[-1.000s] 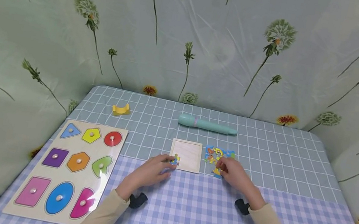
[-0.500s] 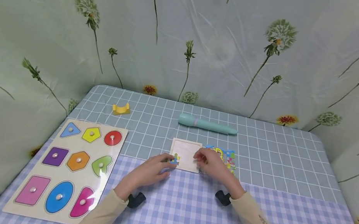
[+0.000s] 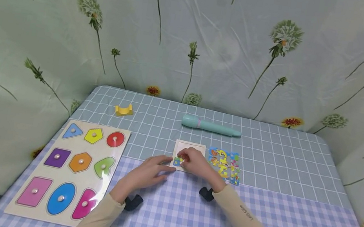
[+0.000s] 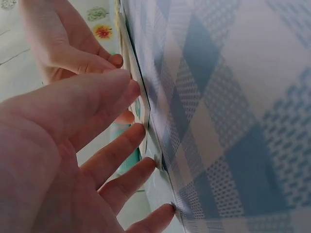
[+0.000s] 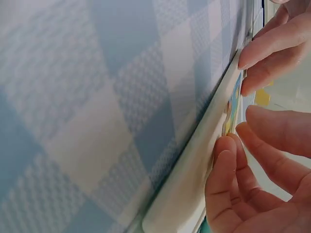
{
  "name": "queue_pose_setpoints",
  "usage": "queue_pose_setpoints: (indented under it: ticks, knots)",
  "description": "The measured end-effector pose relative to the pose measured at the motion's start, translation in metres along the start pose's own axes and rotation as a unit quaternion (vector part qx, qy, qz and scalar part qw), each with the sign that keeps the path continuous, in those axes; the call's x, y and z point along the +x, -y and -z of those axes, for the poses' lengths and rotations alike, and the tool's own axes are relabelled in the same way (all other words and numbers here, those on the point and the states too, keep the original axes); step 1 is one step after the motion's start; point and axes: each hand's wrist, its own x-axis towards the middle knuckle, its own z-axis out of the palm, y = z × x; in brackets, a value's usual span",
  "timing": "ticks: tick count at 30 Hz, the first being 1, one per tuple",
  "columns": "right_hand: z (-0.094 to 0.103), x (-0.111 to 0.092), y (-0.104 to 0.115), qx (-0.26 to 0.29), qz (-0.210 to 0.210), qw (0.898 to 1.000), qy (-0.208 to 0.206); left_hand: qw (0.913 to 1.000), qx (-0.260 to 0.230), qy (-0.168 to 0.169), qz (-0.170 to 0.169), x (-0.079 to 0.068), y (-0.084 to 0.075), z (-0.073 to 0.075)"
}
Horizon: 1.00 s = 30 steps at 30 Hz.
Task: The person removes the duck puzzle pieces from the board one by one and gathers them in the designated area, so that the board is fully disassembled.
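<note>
My right hand (image 3: 198, 164) is over the lower left part of a square wooden puzzle tray (image 3: 197, 146). Its fingertips pinch a small jigsaw piece with yellow on it (image 5: 228, 124), mostly hidden by the fingers. A blue piece (image 3: 176, 162) lies in the tray's lower left corner, beside the pinched one. My left hand (image 3: 147, 171) rests at the tray's left side, fingers extended, tips touching its edge. In the left wrist view the left hand (image 4: 92, 126) shows spread fingers with nothing gripped. Several colourful jigsaw pieces (image 3: 222, 169) lie just right of the tray.
A large board of knobbed shapes (image 3: 82, 141) covers the table's left side. Behind the tray lie a teal microphone-shaped object (image 3: 213, 127) and a yellow curved block (image 3: 124, 110). A printed curtain (image 3: 226, 57) hangs behind the table.
My right hand has moved left from the loose pieces, across the tray to its lower left corner, with a piece in its fingers. The left hand has drawn back slightly left.
</note>
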Motion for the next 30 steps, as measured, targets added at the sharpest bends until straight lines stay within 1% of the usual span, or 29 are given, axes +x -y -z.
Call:
queue_pose_setpoints:
  ticks: [6,9,13,15,17,20,22,23,24,28,30]
  knots:
    - [-0.003,0.002,-0.002,-0.005,0.001,1.0,-0.007,1.0,0.008,0.001,0.003,0.001,0.001,-0.001]
    - [-0.005,0.003,-0.003,0.016,-0.001,1.0,-0.019,0.9999,0.004,0.005,0.009,0.002,-0.001,0.0]
    - [-0.006,0.004,-0.003,0.041,0.007,0.998,-0.04,0.9998,-0.004,0.01,0.017,0.003,-0.001,0.0]
    - [-0.005,0.004,-0.005,0.045,0.011,0.998,-0.049,0.9997,-0.007,0.011,0.019,0.004,-0.001,0.0]
    - [-0.003,0.002,-0.008,0.054,0.004,0.997,-0.055,0.9997,-0.01,0.013,0.021,0.004,-0.001,-0.001]
    - [0.006,-0.005,-0.012,0.089,-0.021,0.994,-0.056,0.9994,-0.017,0.014,0.026,0.005,-0.002,0.0]
    - [0.015,-0.012,-0.014,0.106,-0.045,0.991,-0.06,0.9992,-0.021,0.015,0.03,0.005,-0.002,0.001]
    - [0.021,-0.017,-0.012,0.114,-0.049,0.99,-0.064,0.9991,-0.022,0.015,0.032,0.005,-0.002,0.001]
    - [0.026,-0.021,-0.014,0.122,-0.056,0.989,-0.067,0.9991,-0.023,0.014,0.033,0.005,-0.003,0.001]
    - [0.042,-0.037,-0.027,0.124,-0.074,0.986,-0.081,0.9992,-0.023,0.01,0.031,0.005,-0.003,0.002]
    - [0.047,-0.042,-0.04,0.127,-0.087,0.985,-0.08,0.9992,-0.024,0.008,0.03,0.005,-0.003,0.002]
